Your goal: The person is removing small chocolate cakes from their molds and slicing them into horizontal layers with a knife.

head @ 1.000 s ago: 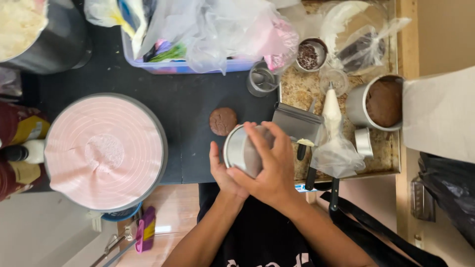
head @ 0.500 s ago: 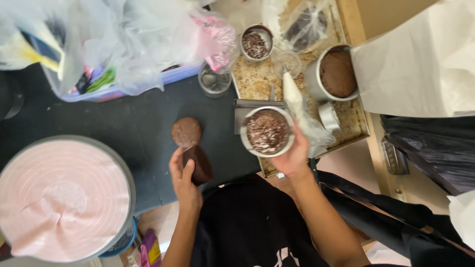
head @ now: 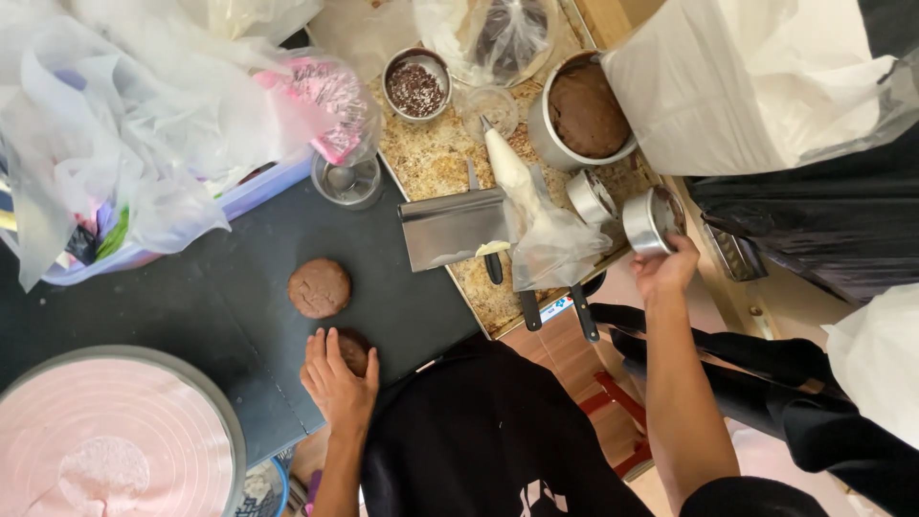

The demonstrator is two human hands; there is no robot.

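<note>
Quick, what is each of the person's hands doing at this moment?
Left hand: open, fingers flat, resting on a small brown cake piece on the dark mat.
Right hand: closed around a small round metal tin, held tilted.

I see a small round brown cake lying flat on the dark surface, half covered by my left hand; my right hand grips a small round metal tin, tilted on edge beside the tray.

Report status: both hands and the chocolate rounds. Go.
Left hand flat on small chocolate round. Right hand grips metal tin at tray edge. Second round untouched on dark mat.
</note>
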